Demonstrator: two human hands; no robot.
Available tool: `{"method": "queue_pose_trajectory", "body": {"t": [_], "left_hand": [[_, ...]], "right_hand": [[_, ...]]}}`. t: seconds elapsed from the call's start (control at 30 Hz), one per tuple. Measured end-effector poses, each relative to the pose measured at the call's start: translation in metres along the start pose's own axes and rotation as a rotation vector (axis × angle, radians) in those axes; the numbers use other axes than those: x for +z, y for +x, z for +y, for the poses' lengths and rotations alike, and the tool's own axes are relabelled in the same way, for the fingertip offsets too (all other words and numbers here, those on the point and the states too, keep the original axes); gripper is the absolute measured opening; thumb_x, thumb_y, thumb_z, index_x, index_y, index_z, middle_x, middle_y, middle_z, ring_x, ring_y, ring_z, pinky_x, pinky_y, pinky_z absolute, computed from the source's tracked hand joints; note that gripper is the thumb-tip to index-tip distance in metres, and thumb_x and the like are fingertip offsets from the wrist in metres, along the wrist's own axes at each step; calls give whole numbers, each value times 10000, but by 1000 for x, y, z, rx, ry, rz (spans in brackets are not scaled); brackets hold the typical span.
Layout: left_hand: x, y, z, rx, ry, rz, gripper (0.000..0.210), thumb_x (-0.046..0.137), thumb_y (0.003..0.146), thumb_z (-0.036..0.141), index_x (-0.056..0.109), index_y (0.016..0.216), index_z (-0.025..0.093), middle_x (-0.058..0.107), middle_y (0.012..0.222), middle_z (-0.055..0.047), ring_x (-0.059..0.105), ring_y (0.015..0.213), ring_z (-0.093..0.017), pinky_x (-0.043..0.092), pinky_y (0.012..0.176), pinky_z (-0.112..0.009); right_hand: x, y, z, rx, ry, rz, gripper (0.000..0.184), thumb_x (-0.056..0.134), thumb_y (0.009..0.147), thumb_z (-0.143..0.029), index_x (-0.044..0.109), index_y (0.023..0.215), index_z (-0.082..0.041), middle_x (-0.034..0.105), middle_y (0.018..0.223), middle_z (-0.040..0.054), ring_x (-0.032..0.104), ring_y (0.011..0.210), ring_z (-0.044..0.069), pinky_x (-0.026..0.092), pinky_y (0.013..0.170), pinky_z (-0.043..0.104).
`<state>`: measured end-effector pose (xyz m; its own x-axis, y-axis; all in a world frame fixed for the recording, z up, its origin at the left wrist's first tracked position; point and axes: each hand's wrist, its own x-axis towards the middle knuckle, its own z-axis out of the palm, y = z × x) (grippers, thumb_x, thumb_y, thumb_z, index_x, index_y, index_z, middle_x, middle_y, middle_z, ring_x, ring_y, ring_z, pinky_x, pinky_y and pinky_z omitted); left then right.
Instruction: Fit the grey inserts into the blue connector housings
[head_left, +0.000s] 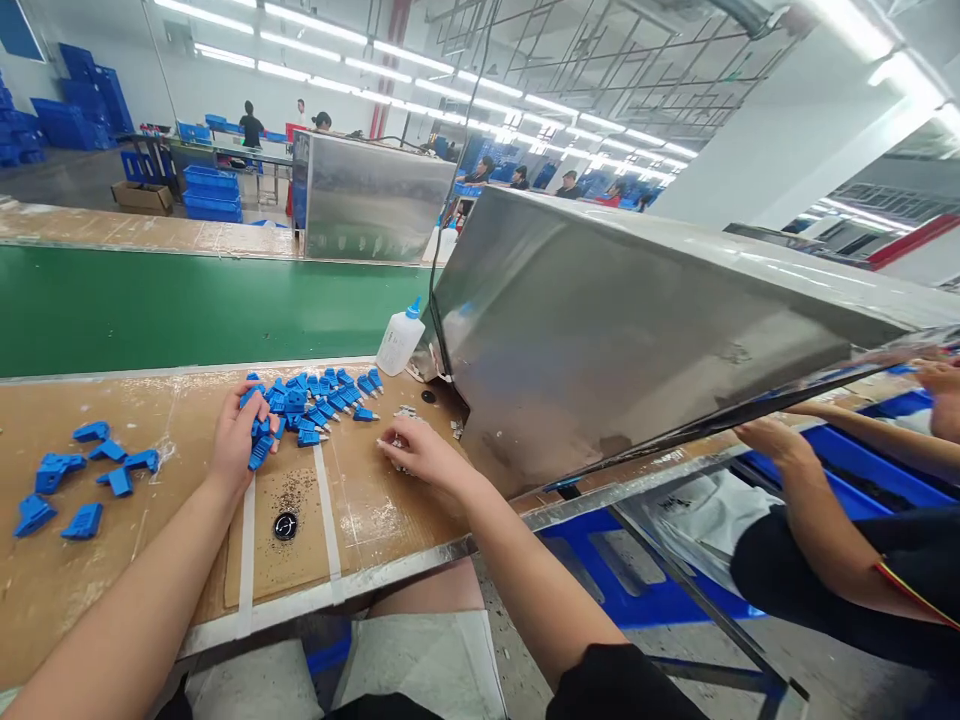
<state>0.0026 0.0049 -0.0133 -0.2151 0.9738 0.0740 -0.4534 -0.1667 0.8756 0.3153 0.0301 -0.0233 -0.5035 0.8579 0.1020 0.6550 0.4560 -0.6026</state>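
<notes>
Holding at least 1 blue piece (260,452), the left hand (236,435) is curled closed at the left end of a crowded pile (296,400) of similar pieces on the brown bench (187,405). The right hand (424,450), well apart from it, reaches down to some small pale bits (406,411), fingertips bunched; whether they pinch a bit cannot be told.

The work looks to be partway through. About 7 blue pieces lie in a loose group (116,482) on the far left, set well apart from the pile, and no pale tips can be made out on them. In the pile, several pieces along the right side show pale tips. So there seem to be 2 lots at different stages, though which is finished and which is waiting cannot be judged from this 1 view. The pile is clearly the bigger lot, and pale bits remain beside it.

A white bottle (400,342) with a blue cap stands just behind the pile. A round black dish (285,526) sits between 2 strips of white tape (328,520), with dark crumbs (295,490) behind it.
</notes>
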Motion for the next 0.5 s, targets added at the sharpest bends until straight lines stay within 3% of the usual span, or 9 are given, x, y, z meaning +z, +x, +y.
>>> {"method": "queue_pose_trajectory", "body": {"t": [0.1,0.2,0.3,0.37,0.5], "left_hand": [[-2,0,-3,-14,59,6,479,789,799,400,582,1196,228,519,708,47,561,547,-110,472,381,-187],[-3,1,-5,-6,97,-1,457,774,804,396,603,1181,201,514,681,47,554,541,-111,477,387,-189],[-3,2,-6,-22,89,-38,445,746,824,450,611,1159,191,496,671,47,555,557,-117,466,381,-184],[-2,2,-7,-42,86,-48,449,714,845,508,597,1143,194,504,667,44,542,540,-119,451,367,-187],[-2,1,-9,-61,64,-36,423,667,861,593,560,985,203,463,631,49,542,528,-133,442,353,-201]], "right_hand": [[12,7,-14,76,490,-58,263,669,928,-418,639,941,-157,632,794,5,580,682,126,486,628,256],[29,22,-40,66,867,-251,360,728,882,-452,653,1079,-161,655,791,-2,624,658,124,559,614,272],[45,40,-67,18,1025,-418,428,744,879,-442,662,1194,-165,698,848,15,674,700,121,600,692,292],[56,48,-78,4,1078,-494,403,763,867,-435,667,1141,-155,722,882,37,701,744,130,606,734,299],[78,53,-77,-4,1153,-464,373,833,801,-430,611,947,-167,693,865,20,673,730,122,585,666,256]]}}
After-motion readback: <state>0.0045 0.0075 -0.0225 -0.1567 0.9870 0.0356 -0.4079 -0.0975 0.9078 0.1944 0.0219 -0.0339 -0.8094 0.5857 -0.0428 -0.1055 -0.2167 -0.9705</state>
